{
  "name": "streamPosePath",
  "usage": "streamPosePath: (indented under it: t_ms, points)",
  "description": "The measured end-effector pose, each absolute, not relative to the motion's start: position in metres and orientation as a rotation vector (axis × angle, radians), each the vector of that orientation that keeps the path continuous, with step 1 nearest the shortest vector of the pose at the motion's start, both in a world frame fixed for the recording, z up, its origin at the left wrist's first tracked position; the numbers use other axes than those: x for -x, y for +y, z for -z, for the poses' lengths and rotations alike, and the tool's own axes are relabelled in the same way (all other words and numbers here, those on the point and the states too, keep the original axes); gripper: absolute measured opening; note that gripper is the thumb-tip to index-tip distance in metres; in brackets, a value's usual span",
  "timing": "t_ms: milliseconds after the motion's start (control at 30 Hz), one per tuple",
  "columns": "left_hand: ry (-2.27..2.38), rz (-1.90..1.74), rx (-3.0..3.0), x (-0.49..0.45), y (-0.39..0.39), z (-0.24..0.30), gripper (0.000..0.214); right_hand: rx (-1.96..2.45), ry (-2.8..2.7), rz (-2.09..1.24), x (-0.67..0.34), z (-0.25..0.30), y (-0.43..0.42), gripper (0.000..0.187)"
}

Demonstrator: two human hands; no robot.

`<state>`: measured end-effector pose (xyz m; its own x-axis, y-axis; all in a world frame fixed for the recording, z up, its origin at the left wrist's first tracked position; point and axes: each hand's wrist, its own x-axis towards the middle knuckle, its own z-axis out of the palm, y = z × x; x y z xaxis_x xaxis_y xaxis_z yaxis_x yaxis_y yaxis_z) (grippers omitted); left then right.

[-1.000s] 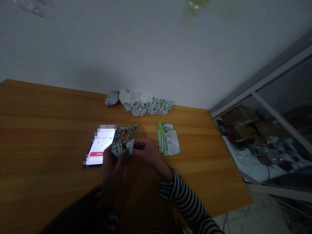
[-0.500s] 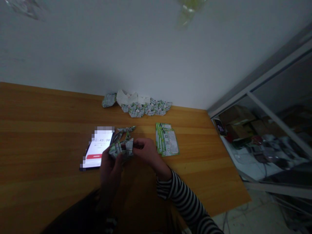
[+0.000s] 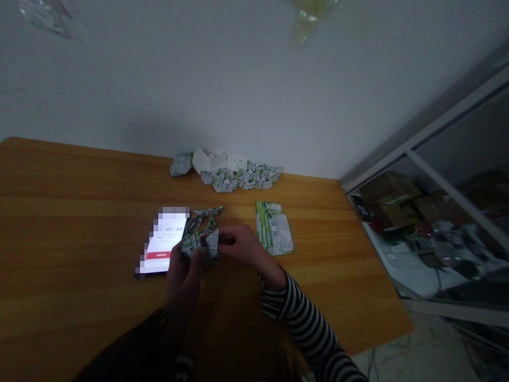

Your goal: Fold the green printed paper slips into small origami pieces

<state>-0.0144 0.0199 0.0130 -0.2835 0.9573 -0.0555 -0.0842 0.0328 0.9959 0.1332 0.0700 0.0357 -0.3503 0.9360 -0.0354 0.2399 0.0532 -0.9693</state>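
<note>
Both my hands are close together above the wooden table (image 3: pixel 79 212), pinching a folded piece of green-and-white printed paper (image 3: pixel 199 243). My left hand (image 3: pixel 183 281) grips it from below and my right hand (image 3: pixel 238 245) pinches its right side, partly hiding it. A lit smartphone (image 3: pixel 163 241) showing a timer lies just beyond my left hand. Another folded strip (image 3: pixel 207 212) lies against its edge. To the right sits a stack of green printed leaflets (image 3: pixel 274 228). Farther back lies a row of folded paper pieces (image 3: pixel 242 178) beside white paper (image 3: pixel 209 160).
A white wall (image 3: pixel 199 79) borders the table's far side. At the right, the table ends at a metal-framed glass panel (image 3: pixel 409 159), with boxes and clutter (image 3: pixel 397 207) beyond it. Tiled floor (image 3: pixel 397 361) shows lower right. Dark hair (image 3: pixel 159 350) intrudes at the bottom.
My hands stay on the folded paper with only small shifts. The view has moved slightly, and the phone's timer reading has changed.
</note>
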Motion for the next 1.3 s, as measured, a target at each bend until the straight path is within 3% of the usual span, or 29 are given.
streamPosePath:
  t_ms: [100,400,933,1300]
  points:
    - [1.304,-1.445,-0.907,0.01,0.018,-0.019,0.047,1.091,-1.474,-1.505,-0.134,-0.028,0.073,0.019]
    - [1.193,-1.487,-0.8,0.004,0.016,-0.014,0.045,1.088,-1.28,-1.722,-0.137,-0.02,0.072,0.035]
    - [1.276,-1.473,-1.017,0.005,0.01,-0.006,0.044,1.198,-1.269,-1.529,-0.133,-0.022,0.058,0.012]
    - [1.331,-1.427,-1.324,0.006,0.007,0.01,0.042,1.304,-1.77,-1.197,-0.129,-0.043,0.039,0.016]
